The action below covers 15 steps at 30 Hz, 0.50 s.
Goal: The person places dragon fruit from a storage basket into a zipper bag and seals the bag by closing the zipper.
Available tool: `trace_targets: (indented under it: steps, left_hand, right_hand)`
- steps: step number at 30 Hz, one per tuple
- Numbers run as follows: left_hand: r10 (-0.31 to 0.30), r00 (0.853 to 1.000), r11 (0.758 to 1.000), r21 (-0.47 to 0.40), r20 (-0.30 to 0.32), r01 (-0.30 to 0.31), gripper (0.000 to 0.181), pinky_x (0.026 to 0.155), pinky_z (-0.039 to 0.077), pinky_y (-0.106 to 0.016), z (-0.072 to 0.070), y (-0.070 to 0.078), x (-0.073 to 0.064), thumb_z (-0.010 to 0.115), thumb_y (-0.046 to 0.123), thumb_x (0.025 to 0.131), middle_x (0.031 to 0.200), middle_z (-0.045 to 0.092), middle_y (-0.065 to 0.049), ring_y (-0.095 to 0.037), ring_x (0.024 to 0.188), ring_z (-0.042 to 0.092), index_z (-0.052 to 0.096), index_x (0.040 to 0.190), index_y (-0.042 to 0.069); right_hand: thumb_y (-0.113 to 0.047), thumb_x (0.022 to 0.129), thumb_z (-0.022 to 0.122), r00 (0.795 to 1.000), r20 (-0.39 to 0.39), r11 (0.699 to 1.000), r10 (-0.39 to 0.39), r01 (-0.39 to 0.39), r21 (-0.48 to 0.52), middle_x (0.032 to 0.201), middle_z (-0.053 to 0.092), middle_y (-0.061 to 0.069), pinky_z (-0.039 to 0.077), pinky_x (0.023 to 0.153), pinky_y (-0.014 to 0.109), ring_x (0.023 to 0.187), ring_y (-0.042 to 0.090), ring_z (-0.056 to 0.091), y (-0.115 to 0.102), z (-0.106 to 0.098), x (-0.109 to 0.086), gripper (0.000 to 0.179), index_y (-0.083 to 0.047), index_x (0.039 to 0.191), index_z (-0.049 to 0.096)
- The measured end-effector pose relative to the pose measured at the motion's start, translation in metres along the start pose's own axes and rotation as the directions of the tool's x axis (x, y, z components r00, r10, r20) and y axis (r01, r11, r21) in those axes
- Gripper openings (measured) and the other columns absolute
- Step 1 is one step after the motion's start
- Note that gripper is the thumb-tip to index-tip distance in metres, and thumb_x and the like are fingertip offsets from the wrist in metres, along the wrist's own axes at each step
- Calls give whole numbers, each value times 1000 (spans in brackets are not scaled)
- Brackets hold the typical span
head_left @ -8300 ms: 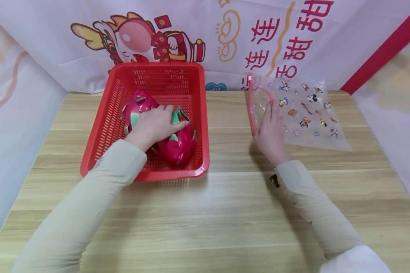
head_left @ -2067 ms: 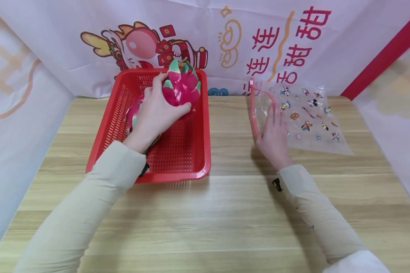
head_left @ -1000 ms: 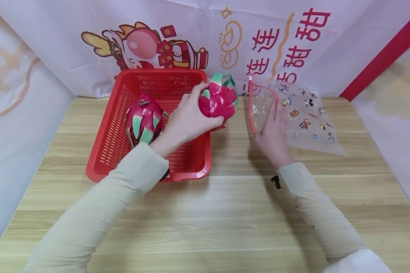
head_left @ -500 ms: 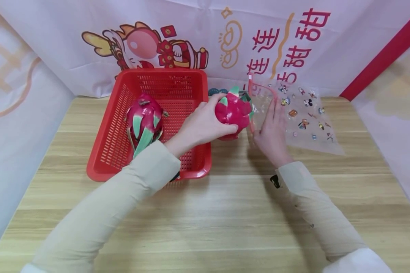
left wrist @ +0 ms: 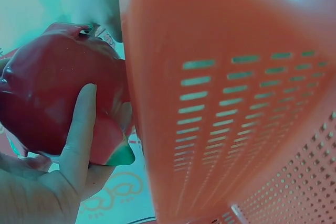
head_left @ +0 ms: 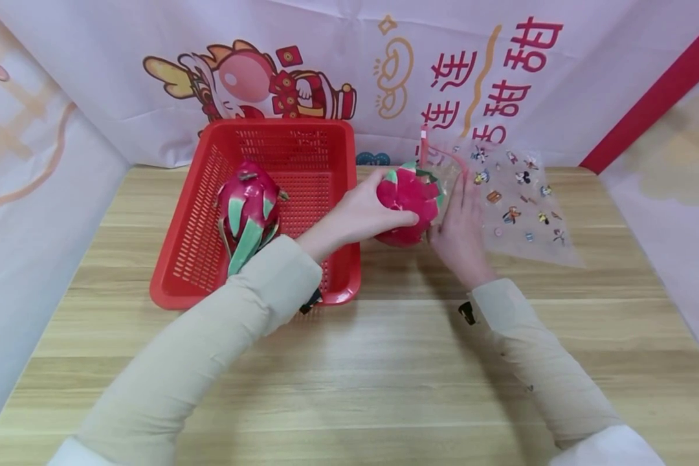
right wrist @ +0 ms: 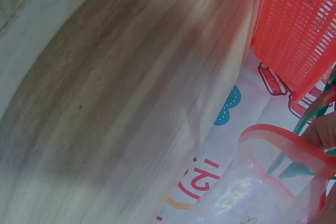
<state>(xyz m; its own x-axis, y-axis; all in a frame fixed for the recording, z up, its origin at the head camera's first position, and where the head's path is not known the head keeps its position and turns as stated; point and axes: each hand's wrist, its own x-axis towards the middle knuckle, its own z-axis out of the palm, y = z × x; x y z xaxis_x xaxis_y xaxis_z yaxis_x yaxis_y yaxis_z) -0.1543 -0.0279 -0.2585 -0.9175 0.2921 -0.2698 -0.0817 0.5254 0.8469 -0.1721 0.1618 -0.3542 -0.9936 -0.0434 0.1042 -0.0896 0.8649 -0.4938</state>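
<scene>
My left hand [head_left: 364, 212] holds a pink dragon fruit [head_left: 409, 194] with green leaf tips, thumb in front and fingers behind. The fruit is just right of the red basket [head_left: 354, 188], at the mouth of a clear zip bag [head_left: 527, 226] printed with cartoon figures. My right hand [head_left: 461, 243] grips the bag by its red edge, which stands parted. In the right wrist view, green leaf tips [right wrist: 294, 170] show at the bag's red rim [right wrist: 275, 132]. The left wrist view has the fruit [left wrist: 47, 82] close beside the basket wall [left wrist: 152, 103].
Another dragon fruit [head_left: 249, 194] lies in the left part of the basket. The wooden table [head_left: 378, 382] stretches in front of both arms. Behind it hangs a white printed cloth [head_left: 378, 39], with the basket and bag close to it.
The left hand has lifted the dragon fruit out of the basket and carried it right to the bag's mouth. The right hand has stayed at the bag's red edge.
</scene>
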Motion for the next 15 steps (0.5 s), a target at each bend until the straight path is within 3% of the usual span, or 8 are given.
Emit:
trace_targets:
  steps: [9, 15]
  left_hand:
    - [14, 1000, 999, -33, 11, -14, 79, 94, 53, -37, 8, 3, 4, 77, 27, 78, 136, 50, -2, -18, 123, 49, 31, 142, 19]
    - [28, 1000, 999, -25, 7, -28, 80, 95, 53, -37, 11, 6, 6, 76, 27, 79, 137, 50, -3, -19, 123, 50, 31, 143, 18]
  right_hand:
    - [-22, 80, 74, 998, 53, 999, 45, -45, -3, 160, -19, 8, 10, 119, 59, 149, 36, -11, -4, 0, 0, 115, -8, 152, -15]
    - [-27, 80, 75, 999, 28, 999, 32, -31, -8, 161, -16, 9, 11, 120, 58, 149, 35, -9, -2, -1, 0, 116, -8, 152, -15]
